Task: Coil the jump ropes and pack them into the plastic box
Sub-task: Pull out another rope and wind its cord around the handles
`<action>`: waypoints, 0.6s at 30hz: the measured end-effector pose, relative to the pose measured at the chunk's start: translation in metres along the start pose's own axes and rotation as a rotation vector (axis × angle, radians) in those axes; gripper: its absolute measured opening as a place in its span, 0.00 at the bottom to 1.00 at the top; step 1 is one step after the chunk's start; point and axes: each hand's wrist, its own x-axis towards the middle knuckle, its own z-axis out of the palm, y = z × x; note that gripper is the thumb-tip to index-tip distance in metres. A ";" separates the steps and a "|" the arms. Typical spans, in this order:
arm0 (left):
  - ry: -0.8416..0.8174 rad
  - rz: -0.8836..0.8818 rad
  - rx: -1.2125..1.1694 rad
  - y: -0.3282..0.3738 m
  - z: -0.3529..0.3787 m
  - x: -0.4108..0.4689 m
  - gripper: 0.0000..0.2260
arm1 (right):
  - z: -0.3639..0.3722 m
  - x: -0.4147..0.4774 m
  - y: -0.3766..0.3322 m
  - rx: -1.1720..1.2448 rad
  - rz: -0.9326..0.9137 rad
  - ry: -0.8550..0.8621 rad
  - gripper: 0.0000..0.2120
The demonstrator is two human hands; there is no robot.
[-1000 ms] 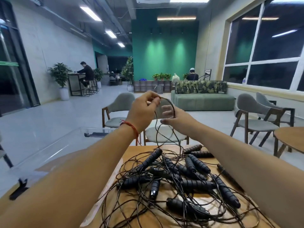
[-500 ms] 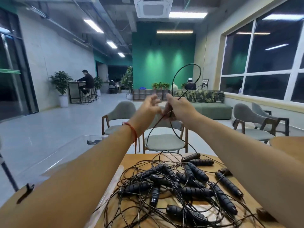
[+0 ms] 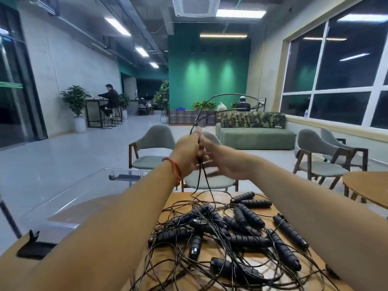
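**fig. 1. one rope lifted clear of the pile, head view**

the left hand [image 3: 186, 152] is raised above the far edge of the wooden table [image 3: 281, 206], its fingers curled round the held rope [image 3: 228, 95]. from the top of this fist the thin black cord rises and arcs right in a wide loop. below the fist two strands hang straight down and meet the pile. the right hand [image 3: 226, 162] sits just beside the left, touching or nearly so. it is motion-blurred, so it cannot be told whether its fingers close on the cord.

the remaining jump ropes [image 3: 231, 234] lie in a tangled heap on the table. their ribbed black handles cross one another, and loose cord spills toward the near and right edges. a narrow strip of bare wood shows between the heap and the far table edge. the air between hands and heap is crossed only by the hanging strands.

the plastic box [image 3: 69, 198], clear-walled, stands at the left end of the table, beside the heap. its right side is hidden behind the left forearm. a black latch [image 3: 34, 246] marks its near left corner.

beyond the far edge a grey chair [image 3: 210, 179] stands close against the table. a second round table [image 3: 369, 185] lies well apart at right.
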 end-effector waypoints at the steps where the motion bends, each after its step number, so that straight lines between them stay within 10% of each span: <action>1: 0.024 -0.018 -0.057 0.007 0.001 0.005 0.18 | 0.006 0.000 0.009 -0.042 0.027 -0.043 0.31; 8: 0.038 0.119 0.149 0.028 -0.009 0.011 0.15 | 0.027 0.007 0.018 0.175 0.004 0.091 0.17; 14: -0.389 0.042 0.400 -0.023 -0.026 -0.025 0.30 | -0.003 0.027 -0.021 0.586 -0.176 0.408 0.23; 18: -0.415 0.019 0.732 -0.064 -0.039 -0.024 0.18 | -0.016 0.030 -0.042 0.846 -0.270 0.473 0.22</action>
